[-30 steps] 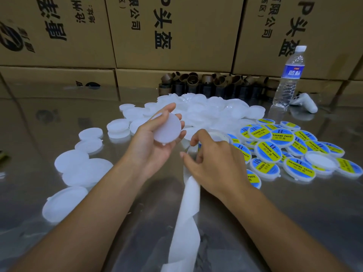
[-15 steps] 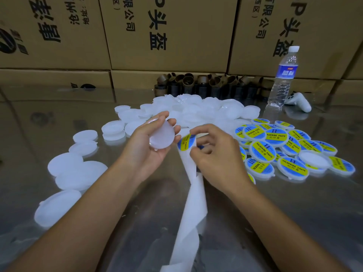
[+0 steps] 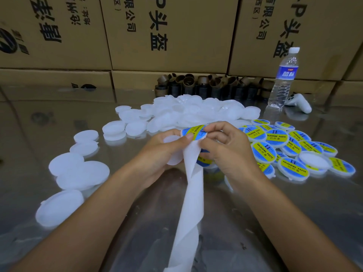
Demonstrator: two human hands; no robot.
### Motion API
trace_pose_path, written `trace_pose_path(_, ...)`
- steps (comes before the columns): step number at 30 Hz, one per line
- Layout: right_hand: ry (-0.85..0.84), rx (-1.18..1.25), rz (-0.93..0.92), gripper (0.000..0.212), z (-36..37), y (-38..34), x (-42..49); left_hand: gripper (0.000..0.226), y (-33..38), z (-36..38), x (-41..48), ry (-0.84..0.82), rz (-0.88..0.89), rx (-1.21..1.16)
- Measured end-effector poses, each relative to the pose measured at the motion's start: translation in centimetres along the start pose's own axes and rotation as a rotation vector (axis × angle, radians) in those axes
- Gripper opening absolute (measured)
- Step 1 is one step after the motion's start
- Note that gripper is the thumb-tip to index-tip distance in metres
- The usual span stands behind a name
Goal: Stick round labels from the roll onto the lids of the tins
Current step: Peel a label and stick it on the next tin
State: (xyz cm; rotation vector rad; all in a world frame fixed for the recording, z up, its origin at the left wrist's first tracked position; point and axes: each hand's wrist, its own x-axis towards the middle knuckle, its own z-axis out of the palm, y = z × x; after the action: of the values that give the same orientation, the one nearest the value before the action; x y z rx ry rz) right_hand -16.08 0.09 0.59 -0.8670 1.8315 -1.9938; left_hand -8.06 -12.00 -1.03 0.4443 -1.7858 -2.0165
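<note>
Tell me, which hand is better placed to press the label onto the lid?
Probably the left hand: it holds the blank lid and its thumb lies on the round label. The right hand is pinching the label's edge.

You can read "SOLDERING PASTE" in black on the yellow band of the stickers [image 3: 276, 137] on the finished lids [image 3: 296, 178] at your right, "P头盔" and "公司" in big black characters on the cardboard boxes [image 3: 172, 36] behind, and "蓝标" on the water bottle's [image 3: 282, 81] blue label
</note>
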Motion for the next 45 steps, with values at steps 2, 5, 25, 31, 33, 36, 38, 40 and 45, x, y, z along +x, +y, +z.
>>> trace_pose_path(2, 0.020, -0.044, -0.029, 0.015, 0.1, 0.0, -0.1, 0.034, 0.0, -0.1, 0.0, -0.015, 0.013, -0.027)
trace_pose_path(5, 0.181, -0.197, -0.177, 0.012, 0.0, 0.4, -0.1, 0.045, -0.1, -0.1, -0.1, -0.048, 0.019, -0.043)
trace_pose_path(25, 0.216, -0.724, -0.484, 0.017, -0.7, 1.6, 0.4, 0.029, -0.2, -0.1, -0.3, -0.104, 0.027, -0.028)
trace_pose_path(31, 0.184, -0.738, -0.526, 0.014, -1.1, 1.7, 0.5, 0.027, -0.2, -0.1, -0.4, -0.112, 0.023, -0.039)
trace_pose_path(33, 0.184, -0.730, -0.536, 0.015, -1.1, 1.7, 0.5, 0.030, -0.2, -0.2, -0.4, -0.114, 0.022, -0.030)
trace_pose_path(36, 0.192, -0.705, -0.542, 0.015, -1.0, 1.6, 0.6, 0.032, -0.2, -0.2, -0.4, -0.133, 0.026, -0.022)
trace_pose_path(38, 0.205, -0.692, -0.553, 0.015, -1.0, 1.6, 0.5, 0.036, -0.1, -0.2, -0.4, -0.142, 0.028, -0.029)
trace_pose_path(40, 0.216, -0.689, -0.572, 0.015, -1.0, 1.5, 0.5, 0.040, -0.1, -0.2, -0.4, -0.147, 0.028, -0.026)
trace_pose_path(45, 0.208, -0.745, -0.627, 0.012, -0.9, 1.5, 0.2, 0.037, -0.1, -0.1, -0.4, -0.132, 0.024, -0.007)
